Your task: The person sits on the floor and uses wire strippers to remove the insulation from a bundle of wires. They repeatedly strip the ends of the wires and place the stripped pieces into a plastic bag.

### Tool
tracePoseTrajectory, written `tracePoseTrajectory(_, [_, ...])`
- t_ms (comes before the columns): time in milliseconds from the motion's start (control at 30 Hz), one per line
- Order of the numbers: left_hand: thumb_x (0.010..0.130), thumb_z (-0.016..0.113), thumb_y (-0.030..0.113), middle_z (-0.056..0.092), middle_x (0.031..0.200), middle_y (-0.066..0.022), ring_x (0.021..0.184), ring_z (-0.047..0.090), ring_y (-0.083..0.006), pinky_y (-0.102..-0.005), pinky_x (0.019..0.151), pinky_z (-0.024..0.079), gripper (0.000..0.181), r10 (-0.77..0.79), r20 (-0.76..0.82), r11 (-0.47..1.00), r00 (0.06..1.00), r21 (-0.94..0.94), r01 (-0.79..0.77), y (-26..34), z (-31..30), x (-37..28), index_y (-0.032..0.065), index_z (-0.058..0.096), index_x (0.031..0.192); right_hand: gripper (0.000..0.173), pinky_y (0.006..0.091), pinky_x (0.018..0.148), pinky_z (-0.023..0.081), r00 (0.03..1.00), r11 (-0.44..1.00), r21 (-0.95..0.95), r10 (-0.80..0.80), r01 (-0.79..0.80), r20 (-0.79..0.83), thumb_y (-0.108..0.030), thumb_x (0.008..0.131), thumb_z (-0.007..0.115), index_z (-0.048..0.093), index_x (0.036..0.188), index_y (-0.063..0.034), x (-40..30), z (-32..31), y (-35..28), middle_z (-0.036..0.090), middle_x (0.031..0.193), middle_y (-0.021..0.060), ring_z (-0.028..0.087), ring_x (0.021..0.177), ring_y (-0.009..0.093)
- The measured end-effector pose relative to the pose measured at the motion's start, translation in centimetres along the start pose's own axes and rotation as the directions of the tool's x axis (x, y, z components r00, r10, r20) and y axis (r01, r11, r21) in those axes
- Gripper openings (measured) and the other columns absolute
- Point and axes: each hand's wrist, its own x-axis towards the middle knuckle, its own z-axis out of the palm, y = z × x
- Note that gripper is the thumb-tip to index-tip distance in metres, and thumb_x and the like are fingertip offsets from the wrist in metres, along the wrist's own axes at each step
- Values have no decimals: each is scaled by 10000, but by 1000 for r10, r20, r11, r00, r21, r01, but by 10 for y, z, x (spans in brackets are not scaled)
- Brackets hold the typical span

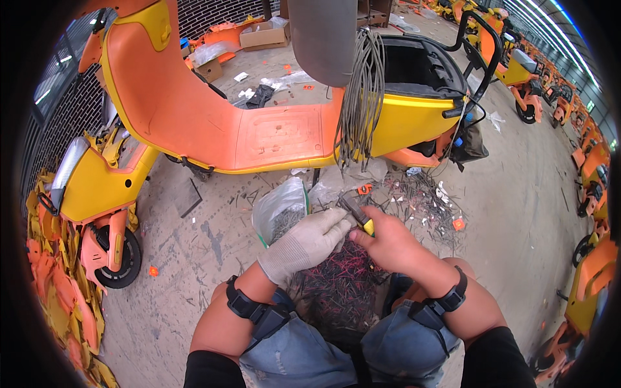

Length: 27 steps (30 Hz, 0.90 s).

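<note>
My right hand [385, 242], bare, grips a hand tool [355, 209] with a wide dark metal end and a yellow-and-green handle. Close against it on the left, my left hand [318, 240] wears a pale knit glove with its fingers curled together. Whatever lies inside those gloved fingers is hidden. Below both hands, a heap of black and red stripped cable sheathing [337, 286] fills the space between my knees. An open white plastic sack [281, 199] stands beyond my left hand, with thin grey scraps inside.
A yellow-and-orange electric scooter [279, 133] stands across the front, a bundle of grey cables [361, 102] draped over it. More scooter parts [63, 281] pile up at left. Sheathing scraps [427, 203] litter the floor to the right. Rows of scooters [589, 194] line the right side.
</note>
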Motion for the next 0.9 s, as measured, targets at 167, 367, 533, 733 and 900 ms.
tracePoseTrajectory(167, [1032, 545, 250, 654, 934, -106, 817, 626, -151, -292, 744, 508, 289, -103, 94, 991, 990, -77, 110, 9, -5, 2, 8, 618, 1172, 453, 490, 863, 508, 1000, 1000, -19, -4, 4, 0, -234, 924, 673, 538, 1253, 48, -3, -4, -5, 662, 1020, 310, 633, 1011, 466])
tracePoseTrajectory(367, [1001, 612, 268, 658, 970, -65, 871, 607, -108, -285, 781, 508, 319, -43, -81, 997, 996, -64, 38, 1, 4, 4, -2, 607, 1171, 447, 494, 856, 509, 999, 998, -38, -47, 47, 0, -195, 912, 675, 508, 1254, 41, -6, 3, -7, 656, 1002, 309, 634, 999, 470])
tracePoseTrajectory(533, [1003, 607, 240, 640, 874, -36, 742, 576, -79, -255, 672, 491, 255, -41, -197, 952, 980, -307, -22, 18, 4, 0, 10, 610, 1114, 495, 466, 922, 500, 989, 979, 145, -147, 144, 11, -113, 866, 667, 465, 1294, 32, -4, 4, -9, 619, 1131, 310, 610, 1094, 451])
tracePoseTrajectory(733, [1013, 595, 264, 601, 755, -5, 624, 543, -49, -217, 566, 443, 243, -100, -311, 890, 945, -452, -55, 28, -7, -5, 25, 609, 1053, 584, 439, 967, 485, 964, 936, 243, -266, 254, 17, -61, 813, 652, 435, 1352, 3, -4, 3, -7, 582, 1225, 283, 588, 1163, 422])
tracePoseTrajectory(900, [1010, 599, 272, 627, 755, -35, 622, 585, -98, -254, 576, 471, 268, -145, -282, 873, 949, -488, -12, 20, -10, 1, 11, 616, 1070, 562, 417, 905, 500, 987, 975, 158, -158, 156, -2, -121, 858, 685, 454, 1361, -27, -2, 10, -3, 621, 1110, 203, 627, 1052, 352])
